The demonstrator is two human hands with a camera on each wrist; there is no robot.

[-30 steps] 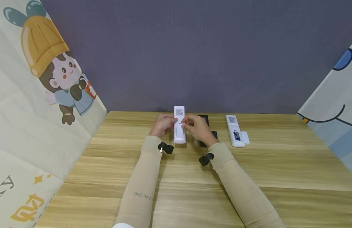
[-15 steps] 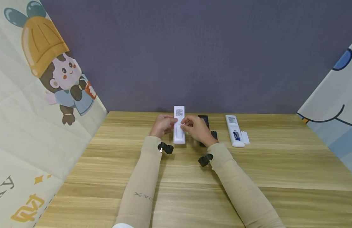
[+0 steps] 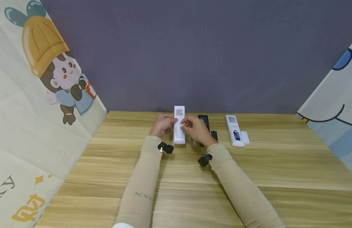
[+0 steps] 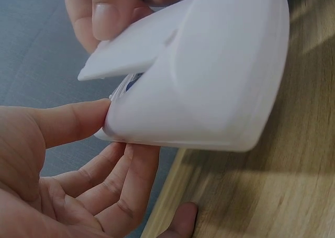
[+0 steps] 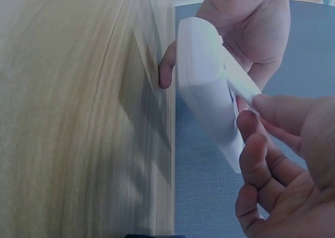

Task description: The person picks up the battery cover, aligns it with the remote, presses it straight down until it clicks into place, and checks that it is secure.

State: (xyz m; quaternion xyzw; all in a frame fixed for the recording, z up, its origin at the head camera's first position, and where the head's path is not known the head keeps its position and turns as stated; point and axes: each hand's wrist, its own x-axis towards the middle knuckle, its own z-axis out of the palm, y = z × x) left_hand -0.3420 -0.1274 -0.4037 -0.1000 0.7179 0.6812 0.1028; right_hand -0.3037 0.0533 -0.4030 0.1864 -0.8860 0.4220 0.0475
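Note:
My left hand (image 3: 163, 125) grips a white remote control (image 3: 179, 111) by its side, thumb on the edge and fingers underneath, back face up. With thumb and forefinger my right hand (image 3: 196, 127) pinches the white battery cover (image 4: 136, 42) of this remote. In the left wrist view the cover tilts: one end meets the remote's rounded end, the other stands raised. Through the gap a bit of a dark blue battery (image 4: 134, 81) shows. The right wrist view also has the cover (image 5: 242, 82) slanting away from the remote (image 5: 201, 65).
Right of the hands lies a black remote (image 3: 203, 118), partly behind my right hand, with a black cover (image 3: 214, 135) beside it. Farther right rests another white remote (image 3: 231, 122), its compartment open on a blue battery (image 3: 236, 135), and its white cover (image 3: 245, 137) alongside. A dark wall (image 3: 176, 57) stands behind the table.
The cover's slanted lie has become more in line with the remote. My right hand has shifted very slightly left with it; the left hand keeps its grip.

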